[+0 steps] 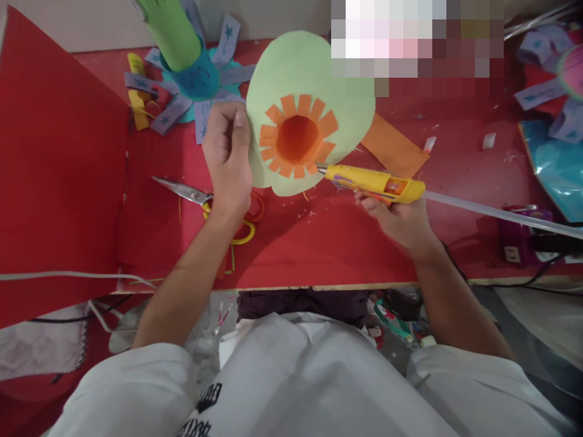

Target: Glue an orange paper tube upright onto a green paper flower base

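My left hand point(229, 152) grips the left edge of a pale green paper shape point(291, 67), its fingers curled and thumb on top. An orange paper tube point(298, 138) sits on the green paper, its cut tabs spread outward round the opening. My right hand point(401, 221) is wrapped round a yellow glue gun point(364, 180) with a long clear glue stick point(492, 212) out of its back. The nozzle touches or nearly touches the tabs at the lower right of the opening.
Scissors point(186, 191) lie open beneath my left wrist. Behind it stands a blue and green tube point(194, 70) with purple strips. An orange paper piece point(394, 145) lies at right of the green paper. A purple power strip point(519, 237) and cables are at far right.
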A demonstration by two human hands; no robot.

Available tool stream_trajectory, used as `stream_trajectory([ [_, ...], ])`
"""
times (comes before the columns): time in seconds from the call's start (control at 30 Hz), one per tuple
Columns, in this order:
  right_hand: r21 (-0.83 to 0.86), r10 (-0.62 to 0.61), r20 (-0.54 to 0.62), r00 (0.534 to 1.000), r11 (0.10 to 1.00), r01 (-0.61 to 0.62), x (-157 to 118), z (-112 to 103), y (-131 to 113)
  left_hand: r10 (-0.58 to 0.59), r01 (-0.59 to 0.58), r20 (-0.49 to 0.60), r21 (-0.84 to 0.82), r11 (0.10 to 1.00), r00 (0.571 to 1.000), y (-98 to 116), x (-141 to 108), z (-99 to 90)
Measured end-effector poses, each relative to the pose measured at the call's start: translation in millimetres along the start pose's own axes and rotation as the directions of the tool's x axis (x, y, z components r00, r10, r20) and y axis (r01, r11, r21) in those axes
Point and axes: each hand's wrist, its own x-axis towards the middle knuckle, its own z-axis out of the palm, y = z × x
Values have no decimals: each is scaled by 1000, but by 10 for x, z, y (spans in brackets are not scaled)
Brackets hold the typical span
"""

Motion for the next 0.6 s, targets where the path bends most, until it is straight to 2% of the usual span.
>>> stream_trajectory([
  [0.27,-37,-71,-6,997,997,71,9,-6,38,-39,40,-6,38,999,999,67,-5,20],
  [0.6,-82,-86,-24,996,993,84,-33,-39,68,8,-7,16,-67,998,1000,-14,16,-24],
])
